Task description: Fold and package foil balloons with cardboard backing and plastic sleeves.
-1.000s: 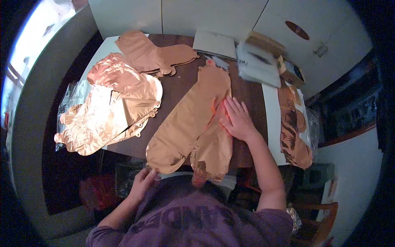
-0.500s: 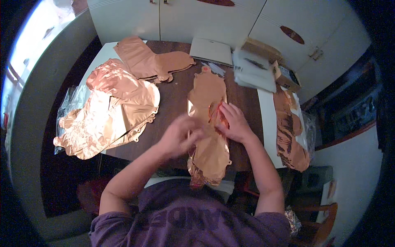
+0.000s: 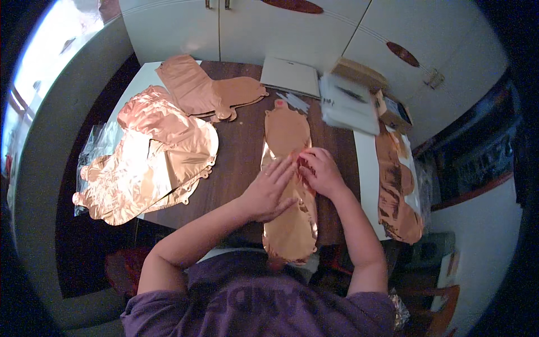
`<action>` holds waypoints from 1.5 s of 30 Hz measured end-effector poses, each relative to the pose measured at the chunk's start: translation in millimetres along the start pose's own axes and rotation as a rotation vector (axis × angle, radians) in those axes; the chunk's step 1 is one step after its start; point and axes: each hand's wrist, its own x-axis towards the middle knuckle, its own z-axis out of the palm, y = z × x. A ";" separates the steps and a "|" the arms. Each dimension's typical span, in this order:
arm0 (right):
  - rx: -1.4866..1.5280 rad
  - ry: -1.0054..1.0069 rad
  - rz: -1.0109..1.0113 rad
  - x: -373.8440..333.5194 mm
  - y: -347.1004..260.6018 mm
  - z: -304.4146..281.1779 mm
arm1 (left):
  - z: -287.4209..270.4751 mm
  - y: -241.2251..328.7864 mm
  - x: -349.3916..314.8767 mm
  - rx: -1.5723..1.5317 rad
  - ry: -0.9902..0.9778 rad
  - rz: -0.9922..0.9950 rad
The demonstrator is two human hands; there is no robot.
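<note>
A flat copper-coloured foil balloon lies lengthwise in front of me, its middle narrowed and partly covered by my hands. My left hand rests on its left side, fingers stretched out toward the right hand. At the balloon's right edge, the bent fingers of my right hand grip the foil. Reddish reflections show in the creased foil between the two hands. The balloon's near end reaches the table's front edge, close to my shirt.
Several more flat foil balloons lie piled at the left, with another pair behind them. At the right lies a folded foil balloon. A white flat box, a clear plastic bag and a small cardboard box stand along the back.
My left hand has come down from the air and moved right onto the balloon. The right hand has shifted slightly toward me, and the balloon's middle looks narrower and more creased.
</note>
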 end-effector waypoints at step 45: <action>-0.227 -0.202 1.045 155.0 -36.5 22.9 | 12.5 -1.0 0.5 0.423 -0.002 -0.250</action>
